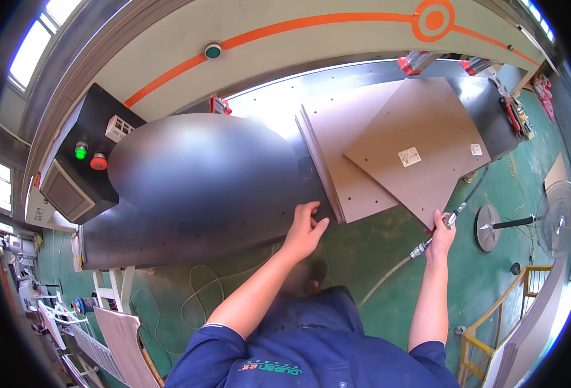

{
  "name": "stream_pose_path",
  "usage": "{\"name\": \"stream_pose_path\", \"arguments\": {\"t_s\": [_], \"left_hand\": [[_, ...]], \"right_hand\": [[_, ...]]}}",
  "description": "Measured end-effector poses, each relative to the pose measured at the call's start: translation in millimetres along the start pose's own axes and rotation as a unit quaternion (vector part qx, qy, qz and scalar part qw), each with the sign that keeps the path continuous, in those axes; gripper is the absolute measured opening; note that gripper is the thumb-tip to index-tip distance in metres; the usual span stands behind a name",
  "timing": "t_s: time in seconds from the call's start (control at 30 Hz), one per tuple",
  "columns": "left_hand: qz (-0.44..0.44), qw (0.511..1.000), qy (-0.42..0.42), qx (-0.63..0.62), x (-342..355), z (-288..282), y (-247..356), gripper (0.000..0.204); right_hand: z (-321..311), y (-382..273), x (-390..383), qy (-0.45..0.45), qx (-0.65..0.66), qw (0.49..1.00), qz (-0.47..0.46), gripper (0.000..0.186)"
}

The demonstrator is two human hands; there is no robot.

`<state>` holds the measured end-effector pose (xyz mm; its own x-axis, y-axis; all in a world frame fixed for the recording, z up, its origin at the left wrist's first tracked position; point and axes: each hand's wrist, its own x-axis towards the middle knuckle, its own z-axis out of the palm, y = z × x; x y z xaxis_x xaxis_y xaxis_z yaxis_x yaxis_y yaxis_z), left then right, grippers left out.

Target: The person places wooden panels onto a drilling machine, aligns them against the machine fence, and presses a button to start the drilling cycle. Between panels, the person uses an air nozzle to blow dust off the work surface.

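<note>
My right hand (pixel 442 238) is closed round an air blow gun (pixel 453 217); its thin nozzle points up and away to the right, and a hose (pixel 389 277) runs from its metal coupling down past my body. Right beside that hand is the near corner of a brown panel (pixel 421 142), which lies askew on a stack of similar panels (pixel 356 187). Two white labels sit on the top panel. My left hand (pixel 303 233) holds nothing, its fingers loosely bent and apart at the dark table's (pixel 188 242) front edge, just left of the stack.
A black control box (pixel 82 158) with green and red buttons stands at the left. A smooth blurred oval hides part of the table. Red-tipped clamps (pixel 418 63) line the machine's beam (pixel 311 32). A fan (pixel 557 220) and a yellow frame (pixel 492 333) stand at right.
</note>
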<state>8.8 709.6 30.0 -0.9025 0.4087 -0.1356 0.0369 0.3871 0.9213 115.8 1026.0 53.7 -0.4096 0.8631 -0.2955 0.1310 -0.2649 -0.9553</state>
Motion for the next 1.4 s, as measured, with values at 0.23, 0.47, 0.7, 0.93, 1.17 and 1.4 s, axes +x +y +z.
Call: {"name": "stream_pose_path", "arguments": {"t_s": [0.23, 0.47, 0.7, 0.93, 1.17, 1.4], "left_hand": [[-0.151, 0.975, 0.005, -0.161, -44.6, -18.9, -30.1, 0.037], [-0.130, 0.940, -0.117, -0.294, -59.5, -34.9, -12.4, 0.040], [-0.140, 0.946, -0.091, -0.278, -73.5, -30.6, -18.8, 0.033], [-0.185, 0.919, -0.345, -0.044, -92.0, -31.0, -54.8, 0.044], [-0.286, 0.882, -0.351, -0.129, -93.1, -59.0, -66.2, 0.040], [-0.257, 0.915, -0.221, -0.220, -37.6, -58.0, -28.2, 0.032]], "right_hand": [[29.3, -3.6, -55.4, -0.309, -0.096, 0.946, 0.028, 0.017], [55.4, 14.2, -146.8, -0.383, -0.178, 0.904, 0.066, 0.016], [94.0, 41.3, -212.3, -0.537, -0.236, 0.765, 0.264, 0.042], [-22.5, 114.0, -190.9, -0.422, -0.337, 0.785, 0.303, 0.029], [-191.1, 160.8, -212.9, -0.119, -0.148, 0.865, 0.465, 0.017], [-243.4, 285.9, -214.2, 0.163, -0.074, 0.857, 0.484, 0.018]]}}
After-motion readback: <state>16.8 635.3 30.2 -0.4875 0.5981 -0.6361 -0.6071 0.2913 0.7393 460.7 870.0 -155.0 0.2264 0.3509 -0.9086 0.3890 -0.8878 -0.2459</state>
